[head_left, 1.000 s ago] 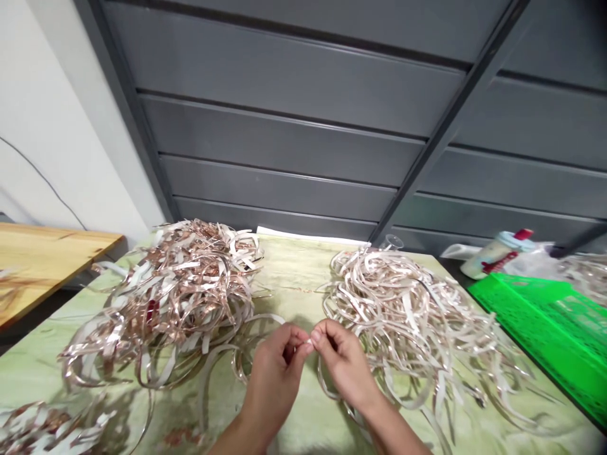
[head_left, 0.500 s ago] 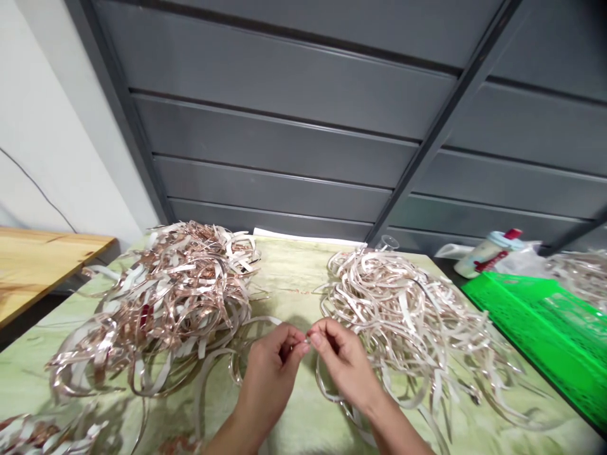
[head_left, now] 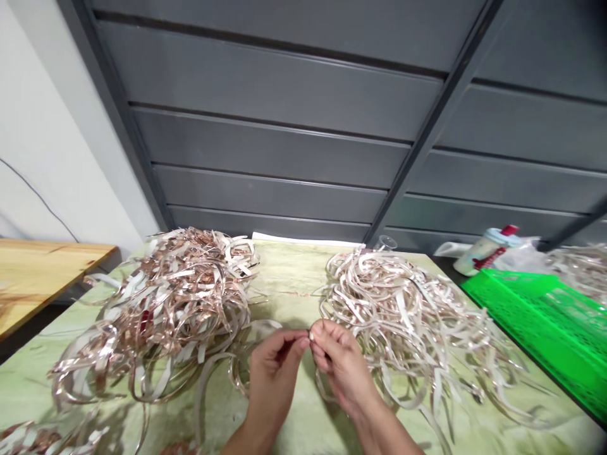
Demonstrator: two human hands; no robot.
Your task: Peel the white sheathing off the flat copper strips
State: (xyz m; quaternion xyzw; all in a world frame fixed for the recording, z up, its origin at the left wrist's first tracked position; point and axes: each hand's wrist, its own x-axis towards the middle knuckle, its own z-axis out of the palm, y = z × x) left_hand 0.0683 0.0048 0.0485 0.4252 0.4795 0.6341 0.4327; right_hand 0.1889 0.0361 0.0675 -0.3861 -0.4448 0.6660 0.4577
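Observation:
My left hand and my right hand meet over the middle of the table, both closed in a pinch, fingertips touching. Between them shows a tiny pale end of what looks like a thin strip; most of it is hidden by my fingers. A curved strip hangs just under my right hand. To the left rises a tangled heap of white and shiny rose-gold strips. On the right lies another heap of paler strips, close beside my right hand.
A green perforated plastic basket stands at the right edge of the pale green table. Behind it are a cup with a blue lid and a plastic bag. A clear cup sits at the back. More strips lie at front left.
My right hand has turned, its fingers curling in more closely. Both hands stay pinched together in nearly the same spot. The view has shifted slightly.

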